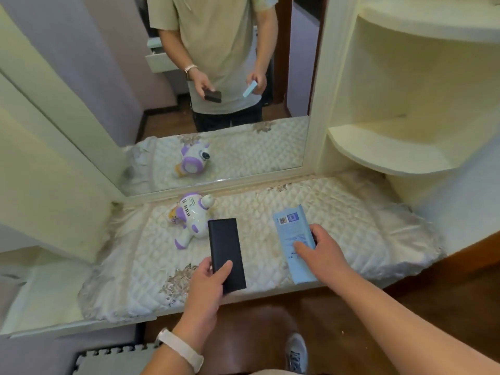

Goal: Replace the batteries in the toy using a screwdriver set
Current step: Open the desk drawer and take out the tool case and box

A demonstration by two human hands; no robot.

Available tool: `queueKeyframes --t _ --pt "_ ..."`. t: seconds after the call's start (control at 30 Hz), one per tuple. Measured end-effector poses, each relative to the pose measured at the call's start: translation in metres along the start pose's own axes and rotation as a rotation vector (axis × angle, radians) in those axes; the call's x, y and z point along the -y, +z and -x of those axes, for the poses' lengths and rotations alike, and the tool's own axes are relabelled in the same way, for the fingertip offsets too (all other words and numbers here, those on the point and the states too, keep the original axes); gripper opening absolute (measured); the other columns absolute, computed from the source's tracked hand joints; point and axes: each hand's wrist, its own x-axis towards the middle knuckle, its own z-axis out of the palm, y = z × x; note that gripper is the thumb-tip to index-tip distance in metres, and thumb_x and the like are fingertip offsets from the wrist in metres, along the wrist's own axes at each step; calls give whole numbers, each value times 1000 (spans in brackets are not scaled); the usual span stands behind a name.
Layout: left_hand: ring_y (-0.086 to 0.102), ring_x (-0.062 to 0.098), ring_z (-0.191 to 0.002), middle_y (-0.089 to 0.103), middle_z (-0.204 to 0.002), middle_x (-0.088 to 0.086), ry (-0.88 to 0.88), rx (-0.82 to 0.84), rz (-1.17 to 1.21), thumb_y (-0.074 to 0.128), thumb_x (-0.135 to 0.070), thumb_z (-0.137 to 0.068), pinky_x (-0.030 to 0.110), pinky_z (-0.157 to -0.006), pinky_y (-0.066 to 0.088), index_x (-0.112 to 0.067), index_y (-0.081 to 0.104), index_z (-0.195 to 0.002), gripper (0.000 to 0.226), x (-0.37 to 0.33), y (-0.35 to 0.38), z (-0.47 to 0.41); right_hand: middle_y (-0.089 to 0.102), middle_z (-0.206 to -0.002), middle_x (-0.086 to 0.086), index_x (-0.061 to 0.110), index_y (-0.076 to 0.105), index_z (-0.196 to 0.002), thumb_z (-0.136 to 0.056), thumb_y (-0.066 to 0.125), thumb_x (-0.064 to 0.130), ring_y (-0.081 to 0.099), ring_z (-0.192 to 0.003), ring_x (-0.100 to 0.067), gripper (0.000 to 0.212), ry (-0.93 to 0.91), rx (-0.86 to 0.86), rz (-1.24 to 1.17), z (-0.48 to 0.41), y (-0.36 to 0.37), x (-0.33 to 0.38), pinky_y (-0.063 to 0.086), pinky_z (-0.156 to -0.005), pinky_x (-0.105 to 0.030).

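Evidently we are at the very start: unpacking the tools, with no screw touched yet. Our left hand (205,288) grips the near end of a slim black case (226,247), thumb on top. We take it for the screwdriver set, though nothing on it confirms that. Our right hand (322,247) clasps a pale blue printed sleeve (290,231) by its edge, low centre-right in the frame.

The toy (189,215), a white and purple animal, lies on its side just above the case and apart from both hands. Next, we judge, the sleeve must be set down, the case opened and the toy turned to find its battery door.

Everything sits on a quilted cream cover (351,212) over a dressing table. A mirror (284,63) fills the upper centre, curved shelves (392,147) stand at right, and a foam mat (108,358) lies lower left.
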Motion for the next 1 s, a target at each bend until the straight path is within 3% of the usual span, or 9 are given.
queueKeyframes --t 0.2,0.4,0.57,0.73,0.9,1.0 --pt "73 22 -88 74 -101 8 -42 -39 9 62 -9 -95 30 -63 57 -11 63 -111 16 -11 25 -27 64 -95 6 26 52 -99 -90 60 23 65 -80 -15 12 46 63 -4 -46 -4 -1 56 -63 -33" --pt "72 22 -89 74 -105 9 -85 -55 25 62 -8 -95 31 -63 57 -13 63 -115 21 -18 30 -86 64 -97 8 28 52 -101 -90 58 25 65 -81 -13 13 78 103 61 -87 0 1 57 -65 -34" --pt "71 22 -89 74 -104 10 -145 2 -13 63 -8 -94 29 -63 54 -13 63 -114 20 -23 42 -131 65 -95 7 28 52 -100 -88 59 25 66 -79 -11 14 116 93 98 -117 3 11 54 -62 -27" --pt "72 21 -85 74 -99 9 -196 10 -52 65 -8 -93 27 -60 54 -15 63 -108 17 -19 48 -174 61 -86 6 28 50 -90 -86 59 24 60 -69 -8 10 172 56 197 -153 17 19 40 -53 -18" --pt "72 21 -88 74 -97 5 -212 65 -170 65 -11 -93 37 -77 58 -20 63 -105 14 -3 47 -211 61 -87 8 31 50 -89 -87 59 24 59 -71 -4 11 200 116 260 -183 44 12 38 -50 -13" --pt "70 20 -89 72 -96 3 -228 57 -230 62 -12 -94 32 -74 55 -19 62 -104 13 5 49 -223 62 -89 9 30 51 -92 -87 59 24 60 -74 -4 11 215 147 259 -192 55 7 39 -52 -13"
